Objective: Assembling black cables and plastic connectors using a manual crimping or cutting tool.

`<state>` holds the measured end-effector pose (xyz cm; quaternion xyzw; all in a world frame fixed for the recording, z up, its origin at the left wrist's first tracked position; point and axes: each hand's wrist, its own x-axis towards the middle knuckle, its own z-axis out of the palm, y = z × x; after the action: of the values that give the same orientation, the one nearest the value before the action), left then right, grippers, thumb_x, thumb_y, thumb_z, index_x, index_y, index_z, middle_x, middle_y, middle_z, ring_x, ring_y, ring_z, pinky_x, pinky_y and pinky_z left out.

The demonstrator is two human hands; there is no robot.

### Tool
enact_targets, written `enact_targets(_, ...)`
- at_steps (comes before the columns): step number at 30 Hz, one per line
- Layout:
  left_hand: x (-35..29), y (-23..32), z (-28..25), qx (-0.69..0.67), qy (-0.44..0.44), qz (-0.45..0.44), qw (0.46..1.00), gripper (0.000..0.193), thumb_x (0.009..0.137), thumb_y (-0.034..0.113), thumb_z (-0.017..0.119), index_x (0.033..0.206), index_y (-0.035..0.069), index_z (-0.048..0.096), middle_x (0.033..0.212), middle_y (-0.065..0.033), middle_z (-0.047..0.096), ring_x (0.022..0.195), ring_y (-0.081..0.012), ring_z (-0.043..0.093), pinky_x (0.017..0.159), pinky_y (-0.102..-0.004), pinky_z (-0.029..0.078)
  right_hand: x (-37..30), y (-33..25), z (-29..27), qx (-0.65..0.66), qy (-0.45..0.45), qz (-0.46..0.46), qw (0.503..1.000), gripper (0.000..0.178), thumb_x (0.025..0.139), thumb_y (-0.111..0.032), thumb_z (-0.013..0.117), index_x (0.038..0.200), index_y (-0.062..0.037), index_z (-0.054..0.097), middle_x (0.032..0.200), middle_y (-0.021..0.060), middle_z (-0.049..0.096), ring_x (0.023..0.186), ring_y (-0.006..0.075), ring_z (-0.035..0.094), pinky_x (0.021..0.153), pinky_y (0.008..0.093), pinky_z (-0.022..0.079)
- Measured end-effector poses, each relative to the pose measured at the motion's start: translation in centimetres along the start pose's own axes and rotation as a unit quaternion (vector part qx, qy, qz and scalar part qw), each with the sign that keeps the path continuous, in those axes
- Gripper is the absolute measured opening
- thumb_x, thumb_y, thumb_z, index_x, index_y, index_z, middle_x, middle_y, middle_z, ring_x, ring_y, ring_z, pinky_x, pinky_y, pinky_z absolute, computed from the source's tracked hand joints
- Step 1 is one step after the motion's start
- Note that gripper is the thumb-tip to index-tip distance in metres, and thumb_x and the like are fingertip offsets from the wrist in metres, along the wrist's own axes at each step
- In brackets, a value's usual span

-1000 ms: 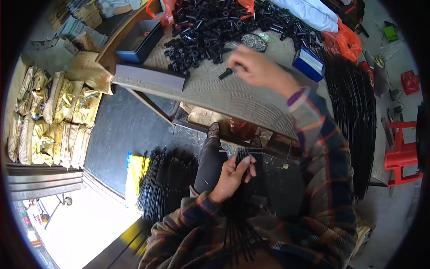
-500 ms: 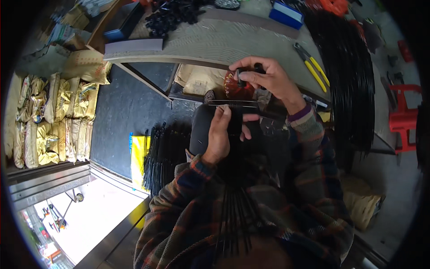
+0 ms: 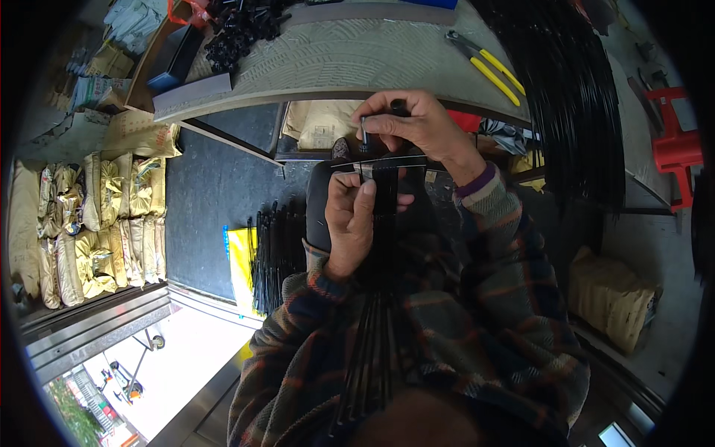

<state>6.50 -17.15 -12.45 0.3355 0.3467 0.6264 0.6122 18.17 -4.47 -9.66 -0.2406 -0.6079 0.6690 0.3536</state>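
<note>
My left hand (image 3: 350, 223) is closed over my lap, its thumb and fingers around a bundle of long thin black cables (image 3: 372, 320) that runs back toward my chest. A thin straight bar (image 3: 406, 159) lies crosswise just beyond its fingertips. Above that, my right hand (image 3: 417, 127) pinches a small black cylindrical part (image 3: 364, 138), held upright over the bundle's far end. Another dark round piece (image 3: 399, 106) shows among its fingers. Whether the small part touches a cable, I cannot tell.
Ahead stands a workbench (image 3: 335, 59) with a heap of small black parts (image 3: 242, 33), yellow-handled cutters (image 3: 491, 71) and a hanging bundle of black cables (image 3: 577, 112). More cables (image 3: 279, 257) stand left of my leg. Wrapped packages (image 3: 97, 223) lie far left; a red stool (image 3: 678, 141) is right.
My right hand has moved left and the small part now points down over the bundle's end. My left thumb has come into a grip on the cables. The view has shifted a little.
</note>
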Motion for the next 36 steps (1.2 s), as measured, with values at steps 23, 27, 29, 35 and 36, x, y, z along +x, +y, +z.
enact_targets(23,-1.2,-0.1,1.0,0.023,0.014,0.06,0.998,0.033,0.091,0.012,0.042,0.119,0.006,0.026,0.104,-0.0276,0.053,0.075,-0.0293,0.063,0.068,-0.0349,0.053,0.3,-0.5,1.4,-0.014,-0.074,-0.035,0.997,0.017,0.075,-0.014,0.067,0.076,-0.0038,0.053,0.063,-0.0013,0.051,0.049,0.0035,0.046,0.043,0.0158,0.036)
enact_targets(27,-1.1,0.0,1.0,0.011,0.018,0.035,0.999,0.029,0.091,0.011,0.042,0.115,0.007,0.027,0.102,-0.0254,0.055,0.076,-0.0286,0.063,0.066,-0.034,0.053,0.1,-0.6,1.4,-0.039,-0.085,-0.034,0.995,0.018,0.075,-0.015,0.068,0.076,-0.0038,0.053,0.064,-0.0014,0.051,0.049,0.0032,0.045,0.043,0.0157,0.036)
enact_targets(29,-1.1,0.1,1.0,0.012,0.021,0.032,0.999,0.028,0.09,0.011,0.043,0.113,0.007,0.028,0.101,-0.0235,0.055,0.076,-0.0283,0.063,0.065,-0.0332,0.053,0.1,-0.7,1.6,-0.049,-0.084,-0.034,0.995,0.02,0.074,-0.015,0.069,0.075,-0.0035,0.053,0.064,-0.0013,0.05,0.05,0.0028,0.045,0.044,0.0156,0.034)
enact_targets(35,-0.8,0.4,0.9,0.004,0.011,0.011,1.0,0.028,0.091,0.005,0.038,0.114,0.005,0.021,0.096,-0.0211,0.057,0.078,-0.0261,0.063,0.07,-0.0309,0.052,0.6,0.0,1.3,-0.118,-0.081,-0.148,0.979,0.021,0.072,-0.014,0.071,0.072,-0.0037,0.053,0.063,-0.0023,0.05,0.052,0.0032,0.044,0.047,0.0169,0.034)
enact_targets(36,-0.8,0.4,0.9,0.004,0.011,0.011,1.0,0.028,0.091,0.005,0.038,0.114,0.005,0.021,0.096,-0.0211,0.057,0.078,-0.0261,0.063,0.07,-0.0309,0.052,0.5,-0.4,1.4,-0.118,-0.081,-0.147,0.979,0.021,0.072,-0.014,0.071,0.072,-0.0037,0.053,0.063,-0.0023,0.05,0.052,0.0032,0.044,0.047,0.0169,0.034)
